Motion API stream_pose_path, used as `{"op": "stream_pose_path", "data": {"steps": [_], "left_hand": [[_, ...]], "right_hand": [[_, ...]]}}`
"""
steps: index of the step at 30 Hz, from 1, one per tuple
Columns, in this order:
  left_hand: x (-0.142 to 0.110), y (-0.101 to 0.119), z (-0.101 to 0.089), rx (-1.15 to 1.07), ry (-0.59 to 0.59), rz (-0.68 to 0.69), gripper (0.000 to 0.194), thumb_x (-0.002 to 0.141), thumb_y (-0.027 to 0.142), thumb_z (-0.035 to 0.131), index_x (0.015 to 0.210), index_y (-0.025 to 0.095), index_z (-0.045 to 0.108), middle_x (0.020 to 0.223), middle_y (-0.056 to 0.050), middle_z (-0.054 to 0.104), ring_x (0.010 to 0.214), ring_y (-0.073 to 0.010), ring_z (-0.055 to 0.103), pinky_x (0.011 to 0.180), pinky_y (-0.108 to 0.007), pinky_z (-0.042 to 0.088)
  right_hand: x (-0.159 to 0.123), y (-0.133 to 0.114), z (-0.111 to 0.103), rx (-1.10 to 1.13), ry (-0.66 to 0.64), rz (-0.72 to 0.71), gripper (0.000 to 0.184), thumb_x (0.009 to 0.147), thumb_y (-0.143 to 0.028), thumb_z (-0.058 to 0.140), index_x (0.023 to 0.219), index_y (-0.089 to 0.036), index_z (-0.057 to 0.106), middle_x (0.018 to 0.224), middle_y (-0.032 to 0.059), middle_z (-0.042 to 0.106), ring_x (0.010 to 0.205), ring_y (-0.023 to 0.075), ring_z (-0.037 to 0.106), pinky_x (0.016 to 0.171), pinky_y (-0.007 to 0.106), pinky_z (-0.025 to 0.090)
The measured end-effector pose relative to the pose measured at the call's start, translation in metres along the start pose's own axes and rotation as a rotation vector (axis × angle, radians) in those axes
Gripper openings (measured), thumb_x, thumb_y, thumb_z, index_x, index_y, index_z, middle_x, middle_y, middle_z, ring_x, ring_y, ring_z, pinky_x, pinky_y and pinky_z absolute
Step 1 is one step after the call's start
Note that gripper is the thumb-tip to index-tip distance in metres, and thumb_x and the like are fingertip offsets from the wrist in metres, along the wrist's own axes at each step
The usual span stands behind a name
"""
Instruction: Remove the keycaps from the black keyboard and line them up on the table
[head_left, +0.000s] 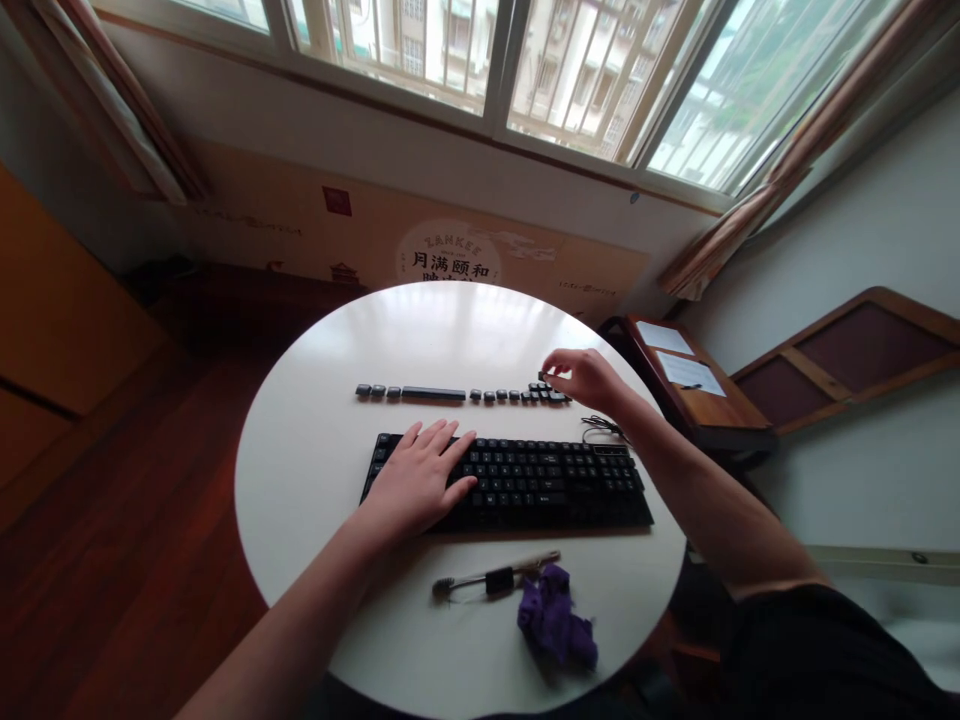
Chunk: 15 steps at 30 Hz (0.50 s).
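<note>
Head view, nearest to us: a crumpled purple cloth lies on the round white worktop, just beside a slim brush-like tool lying roughly level. Beyond these, we stretch our left forearm in from the lower left, and our left hand rests palm down over the left part of the black keyboard, its fingers spread and its thumb angled off to the right, grasping nothing. Our right arm slants in past the keyboard's right end, over a coiled black cable, with the elbow low and the wrist bent so that the right hand turns leftward. Its fingers curl in, thumb and forefinger brought together on a small dark keycap. Just under that pinch ends a row of loose black keycaps, set apart from the keyboard on its far side. Farther off, we see papers on a wooden table.
</note>
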<state>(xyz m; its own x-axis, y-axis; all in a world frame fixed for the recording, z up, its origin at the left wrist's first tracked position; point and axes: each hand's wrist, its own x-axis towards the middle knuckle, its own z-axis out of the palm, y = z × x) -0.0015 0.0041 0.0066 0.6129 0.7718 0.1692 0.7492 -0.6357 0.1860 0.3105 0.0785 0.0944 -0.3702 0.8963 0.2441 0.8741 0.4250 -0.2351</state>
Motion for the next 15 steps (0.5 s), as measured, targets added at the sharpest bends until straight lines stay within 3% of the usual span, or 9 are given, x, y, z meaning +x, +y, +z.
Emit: {"op": "stream_pose_path", "data": {"steps": [2,4,8,11,15], "left_hand": [[0.001,0.0,0.0,-0.002,-0.005,-0.002,0.062,0.096,0.06,0.037,0.148,0.027,0.041,0.152,-0.007,0.045,0.142,-0.0277,0.035,0.12,-0.046,0.016],[0.001,0.0,0.0,-0.004,-0.016,-0.005,0.062,0.096,0.06,0.037,0.148,0.027,0.041,0.152,-0.007,0.044,0.143,-0.0279,0.034,0.119,-0.047,0.016],[0.003,0.0,0.0,-0.017,-0.015,-0.005,0.063,0.095,0.06,0.038,0.148,0.027,0.041,0.152,-0.007,0.044,0.143,-0.0287,0.034,0.12,-0.047,0.016],[0.003,0.0,0.0,-0.011,-0.017,-0.007,0.063,0.095,0.06,0.038,0.148,0.026,0.041,0.152,-0.007,0.044,0.143,-0.0281,0.034,0.12,-0.047,0.016],[0.003,0.001,-0.001,0.013,-0.034,-0.011,0.063,0.096,0.059,0.038,0.149,0.026,0.04,0.153,-0.007,0.043,0.143,-0.027,0.034,0.119,-0.046,0.017]], "right_hand": [[-0.039,-0.008,-0.019,0.106,0.01,-0.029,0.009,0.083,-0.021,0.065,0.089,-0.02,0.072,0.082,0.0017,0.074,0.078,0.0169,0.07,0.075,0.025,0.051],[-0.08,-0.014,-0.028,0.18,-0.066,-0.006,0.01,0.084,-0.02,0.064,0.09,-0.021,0.071,0.084,0.0016,0.074,0.078,0.0163,0.07,0.075,0.025,0.052],[-0.145,-0.019,-0.017,0.248,-0.165,0.066,0.012,0.081,-0.014,0.062,0.087,-0.021,0.07,0.084,0.0022,0.074,0.077,0.0167,0.069,0.073,0.026,0.054],[-0.167,-0.017,0.0,0.236,-0.158,0.088,0.012,0.081,-0.013,0.062,0.087,-0.021,0.068,0.085,0.0032,0.073,0.078,0.0176,0.068,0.074,0.028,0.053],[-0.172,-0.016,0.011,0.184,-0.144,0.097,0.014,0.081,-0.011,0.062,0.089,-0.02,0.068,0.086,0.0037,0.071,0.08,0.0178,0.066,0.077,0.029,0.051]]}}
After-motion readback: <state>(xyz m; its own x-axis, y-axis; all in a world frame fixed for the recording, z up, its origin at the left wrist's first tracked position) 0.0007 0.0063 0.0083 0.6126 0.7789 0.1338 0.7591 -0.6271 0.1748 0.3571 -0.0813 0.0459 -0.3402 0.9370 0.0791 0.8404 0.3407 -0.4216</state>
